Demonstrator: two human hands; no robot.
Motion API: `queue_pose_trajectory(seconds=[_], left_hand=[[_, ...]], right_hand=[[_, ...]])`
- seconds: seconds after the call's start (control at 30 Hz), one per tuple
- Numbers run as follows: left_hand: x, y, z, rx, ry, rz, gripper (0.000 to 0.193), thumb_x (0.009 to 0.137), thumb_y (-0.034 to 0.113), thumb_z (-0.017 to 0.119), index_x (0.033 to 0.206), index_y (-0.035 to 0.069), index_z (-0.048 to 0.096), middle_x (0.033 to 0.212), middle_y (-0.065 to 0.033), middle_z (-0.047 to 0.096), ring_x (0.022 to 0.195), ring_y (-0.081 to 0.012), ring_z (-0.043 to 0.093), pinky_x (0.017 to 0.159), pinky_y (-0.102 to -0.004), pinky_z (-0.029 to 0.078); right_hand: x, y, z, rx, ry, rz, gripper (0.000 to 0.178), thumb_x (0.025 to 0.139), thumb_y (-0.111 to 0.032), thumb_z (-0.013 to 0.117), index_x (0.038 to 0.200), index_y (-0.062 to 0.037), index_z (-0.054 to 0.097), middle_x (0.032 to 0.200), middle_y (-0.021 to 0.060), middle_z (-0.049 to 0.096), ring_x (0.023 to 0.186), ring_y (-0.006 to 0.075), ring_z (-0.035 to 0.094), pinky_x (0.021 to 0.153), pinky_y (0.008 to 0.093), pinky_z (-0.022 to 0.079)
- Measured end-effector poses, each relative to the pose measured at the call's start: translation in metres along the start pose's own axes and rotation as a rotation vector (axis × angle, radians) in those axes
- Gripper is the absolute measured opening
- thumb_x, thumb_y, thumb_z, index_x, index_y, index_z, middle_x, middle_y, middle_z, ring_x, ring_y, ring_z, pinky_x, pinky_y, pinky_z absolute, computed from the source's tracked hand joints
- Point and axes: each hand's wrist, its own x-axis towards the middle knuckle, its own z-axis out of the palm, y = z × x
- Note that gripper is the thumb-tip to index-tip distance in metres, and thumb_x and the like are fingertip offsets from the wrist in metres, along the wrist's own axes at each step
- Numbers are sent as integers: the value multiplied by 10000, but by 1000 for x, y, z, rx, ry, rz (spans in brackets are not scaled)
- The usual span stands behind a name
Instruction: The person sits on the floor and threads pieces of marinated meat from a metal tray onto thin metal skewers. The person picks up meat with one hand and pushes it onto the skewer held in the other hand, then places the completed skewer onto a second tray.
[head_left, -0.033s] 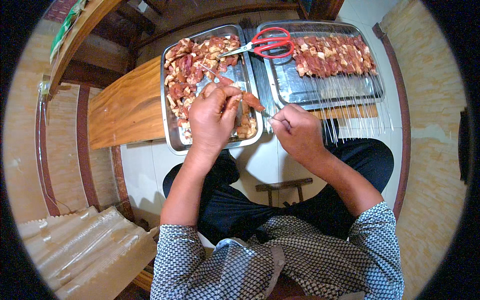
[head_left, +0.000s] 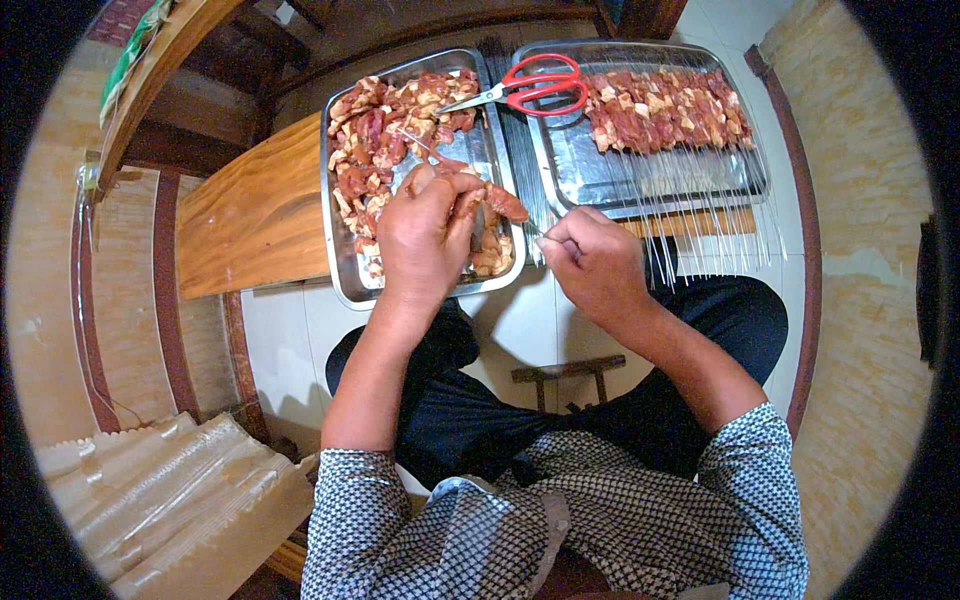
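My left hand [head_left: 425, 235] is closed over the left tray, its thumb and fingers pinching meat on a thin metal skewer. One reddish piece of meat [head_left: 507, 203] is threaded on the skewer, just right of those fingers. The skewer's thin tip [head_left: 413, 138] points up and left past my knuckles. Lower down, my right hand [head_left: 598, 262] is shut round the skewer's other end, between the two trays. Below my left hand, raw meat chunks [head_left: 365, 135] fill much of the left metal tray [head_left: 338, 275].
Red-handled scissors [head_left: 545, 90] lie across both trays' rims. Loose skewers [head_left: 520, 150] lie between the trays. The right metal tray [head_left: 560, 185] holds a row of loaded meat skewers [head_left: 665, 112], their bare ends over its near rim. A wooden board [head_left: 255, 215] supports the left tray.
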Motion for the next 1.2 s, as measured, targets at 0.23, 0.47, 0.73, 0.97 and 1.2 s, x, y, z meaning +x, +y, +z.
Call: queue_pose_trajectory(seconds=[0.23, 0.47, 0.73, 0.97, 1.2], left_hand=[[3, 8, 8, 66, 3, -15, 122, 715, -15, 669, 811, 36, 615, 782, -115, 613, 762, -270, 620, 676, -340, 487], [11, 4, -4, 213, -64, 69, 175, 666, -1, 693, 820, 49, 624, 777, -102, 597, 733, -275, 599, 636, -352, 474], [17, -5, -19, 246, 222, 182, 134, 736, 2, 641, 865, 37, 628, 823, -122, 610, 764, -250, 595, 686, -326, 473], [-7, -17, -10, -694, 252, -635, 149, 911, 191, 548, 882, 58, 609, 769, -22, 602, 522, -35, 418, 458, -170, 313], [-7, -16, 4, -1154, 92, -733, 212, 956, 229, 447, 927, 49, 555, 784, -59, 593, 535, -65, 454, 439, -194, 365]], right_hand=[[-3, 0, 3, -36, -36, 78, 127, 705, -102, 631, 686, -56, 514, 674, 112, 540, 622, 314, 568, 558, 415, 452], [-4, -2, 4, -237, -35, 16, 183, 681, -120, 692, 661, -61, 520, 655, 68, 530, 563, 248, 562, 514, 369, 438], [-8, 1, 2, -191, -148, 50, 148, 720, -148, 633, 717, -61, 514, 729, 107, 540, 660, 308, 576, 577, 414, 464], [-4, 3, 1, 10, -2, 59, 204, 693, -35, 701, 653, -37, 500, 624, 37, 513, 515, 120, 513, 474, 267, 413], [-9, -2, 0, 263, -110, 293, 171, 712, -113, 694, 703, -28, 546, 667, 80, 572, 566, 166, 580, 527, 300, 466]])
